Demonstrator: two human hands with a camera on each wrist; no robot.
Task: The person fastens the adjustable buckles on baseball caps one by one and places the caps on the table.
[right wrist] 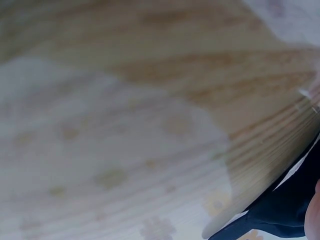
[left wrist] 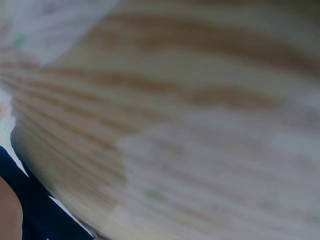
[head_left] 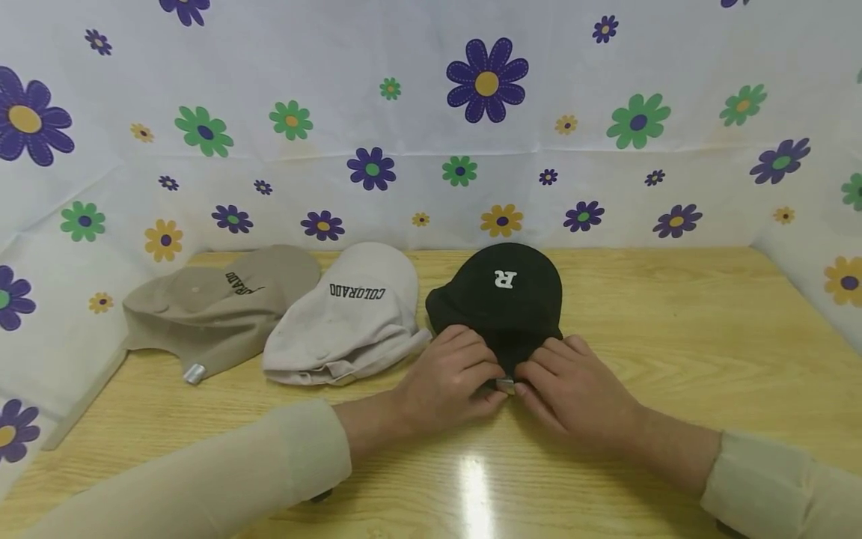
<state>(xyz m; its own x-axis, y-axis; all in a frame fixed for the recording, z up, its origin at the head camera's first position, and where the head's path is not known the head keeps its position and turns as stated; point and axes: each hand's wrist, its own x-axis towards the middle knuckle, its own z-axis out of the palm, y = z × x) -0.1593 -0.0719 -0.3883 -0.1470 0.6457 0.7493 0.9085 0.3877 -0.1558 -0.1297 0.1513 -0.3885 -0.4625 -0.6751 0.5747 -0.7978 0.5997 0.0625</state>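
Note:
A black cap (head_left: 497, 299) with a white letter R lies on the wooden table, its rounded brim toward the back wall. At the cap's near edge, my left hand (head_left: 450, 376) pinches the strap from the left. My right hand (head_left: 575, 385) grips the same edge from the right, fingers curled over it. Between the two thumbs a small metal buckle (head_left: 505, 385) shows. Dark fabric of the cap (left wrist: 37, 210) appears at the lower left of the left wrist view, and part of the cap (right wrist: 280, 215) at the lower right of the right wrist view.
Left of the black cap lies a light grey cap (head_left: 350, 322) lettered COLORADO. Beyond it is a tan cap (head_left: 222, 299) with a metal buckle hanging at its near edge. A flower-print sheet (head_left: 417, 97) covers the walls around the wooden table (head_left: 673, 314).

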